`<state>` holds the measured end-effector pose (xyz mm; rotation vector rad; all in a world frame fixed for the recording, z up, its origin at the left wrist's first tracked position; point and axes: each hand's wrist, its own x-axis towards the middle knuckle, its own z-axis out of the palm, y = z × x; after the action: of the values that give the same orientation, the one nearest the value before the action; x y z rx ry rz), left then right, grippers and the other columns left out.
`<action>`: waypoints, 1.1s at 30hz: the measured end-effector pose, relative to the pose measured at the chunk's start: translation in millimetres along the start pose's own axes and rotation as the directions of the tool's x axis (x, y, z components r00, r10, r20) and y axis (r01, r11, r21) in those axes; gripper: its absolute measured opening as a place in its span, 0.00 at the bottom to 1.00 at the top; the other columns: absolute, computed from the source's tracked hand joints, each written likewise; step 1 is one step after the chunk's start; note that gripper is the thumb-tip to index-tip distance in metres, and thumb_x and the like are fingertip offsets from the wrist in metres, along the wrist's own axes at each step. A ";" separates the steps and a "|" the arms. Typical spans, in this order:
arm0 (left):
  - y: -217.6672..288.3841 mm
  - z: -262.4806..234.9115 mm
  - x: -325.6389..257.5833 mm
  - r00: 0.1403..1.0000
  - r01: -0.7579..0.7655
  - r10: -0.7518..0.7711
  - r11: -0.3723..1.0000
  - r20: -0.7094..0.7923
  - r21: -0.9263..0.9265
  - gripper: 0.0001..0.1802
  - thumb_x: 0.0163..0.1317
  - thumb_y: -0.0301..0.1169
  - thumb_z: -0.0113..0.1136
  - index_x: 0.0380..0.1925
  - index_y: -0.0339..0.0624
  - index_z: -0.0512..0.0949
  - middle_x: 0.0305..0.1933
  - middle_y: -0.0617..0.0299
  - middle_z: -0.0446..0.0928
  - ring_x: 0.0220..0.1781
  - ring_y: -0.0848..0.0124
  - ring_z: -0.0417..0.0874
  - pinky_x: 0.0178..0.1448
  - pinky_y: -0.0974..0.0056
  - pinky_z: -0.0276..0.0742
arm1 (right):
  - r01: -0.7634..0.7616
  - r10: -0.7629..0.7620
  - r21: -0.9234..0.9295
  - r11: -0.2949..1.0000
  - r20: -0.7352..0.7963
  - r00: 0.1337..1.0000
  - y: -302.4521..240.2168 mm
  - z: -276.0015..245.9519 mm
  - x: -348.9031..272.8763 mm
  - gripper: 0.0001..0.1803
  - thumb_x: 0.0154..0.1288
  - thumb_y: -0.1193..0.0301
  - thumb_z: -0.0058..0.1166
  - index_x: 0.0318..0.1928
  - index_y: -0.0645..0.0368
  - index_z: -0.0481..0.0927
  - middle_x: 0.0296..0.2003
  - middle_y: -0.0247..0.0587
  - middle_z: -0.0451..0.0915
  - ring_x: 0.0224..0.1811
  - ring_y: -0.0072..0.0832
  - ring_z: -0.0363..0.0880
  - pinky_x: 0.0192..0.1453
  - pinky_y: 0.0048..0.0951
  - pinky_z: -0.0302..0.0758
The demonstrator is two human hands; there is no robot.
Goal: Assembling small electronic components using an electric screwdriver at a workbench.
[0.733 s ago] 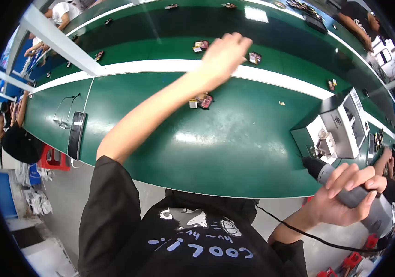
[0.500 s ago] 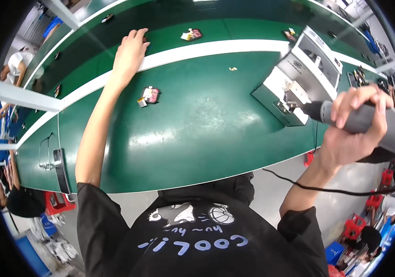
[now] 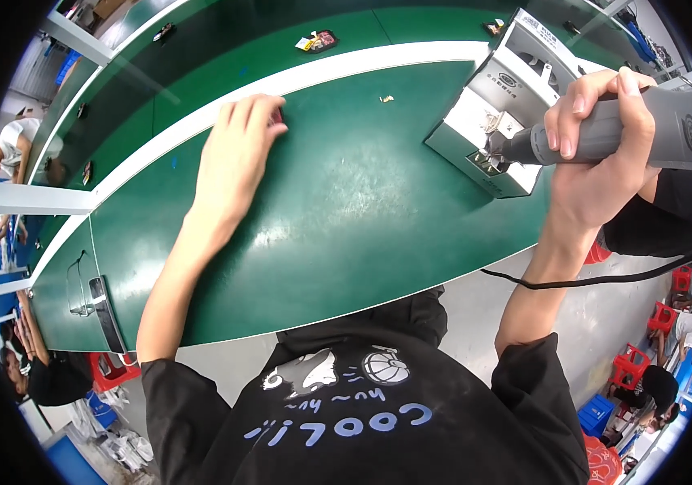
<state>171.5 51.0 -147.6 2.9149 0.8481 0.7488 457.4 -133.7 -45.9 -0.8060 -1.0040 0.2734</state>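
Note:
My left hand [image 3: 237, 153] is over the green bench, its fingers curled round a small dark-red and black part [image 3: 277, 115]. Most of that part is hidden behind the fingers. At the right, my right hand [image 3: 605, 162] grips a grey electric screwdriver [image 3: 673, 121], held nearly level with its dark nose pointing left. The screwdriver's tip is at the front opening of a white and grey screw feeder [image 3: 512, 93]; whether it touches a screw cannot be made out.
Beyond a white rail [image 3: 346, 67] runs a green belt, with a small red-black part with yellow and white pieces [image 3: 316, 40] on it. A small yellowish scrap [image 3: 386, 99] lies on the bench. Glasses [image 3: 79, 295] and a phone [image 3: 106, 314] are at the left. A black cable [image 3: 588, 283] hangs at the right.
My left hand has drawn back from the belt to the bench. The part that lay there in plain sight no longer shows. The screwdriver has shifted left, its tip closer to the feeder. The view has shifted slightly.

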 end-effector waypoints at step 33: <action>70.1 2.9 -67.8 0.920 -0.374 0.379 0.925 -0.099 0.066 0.17 0.49 0.26 0.68 0.42 0.36 0.88 0.46 0.59 0.87 0.37 0.70 0.82 0.33 0.68 0.73 | -0.239 0.184 0.235 0.942 0.232 0.955 17.4 54.7 -34.7 0.14 0.79 0.62 0.39 0.45 0.60 0.70 0.26 0.43 0.70 0.11 0.23 0.60 0.15 0.29 0.65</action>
<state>158.0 -43.0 -170.0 3.1438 0.3050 0.9275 395.9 -114.9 -65.0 -0.6533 -1.0490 0.6746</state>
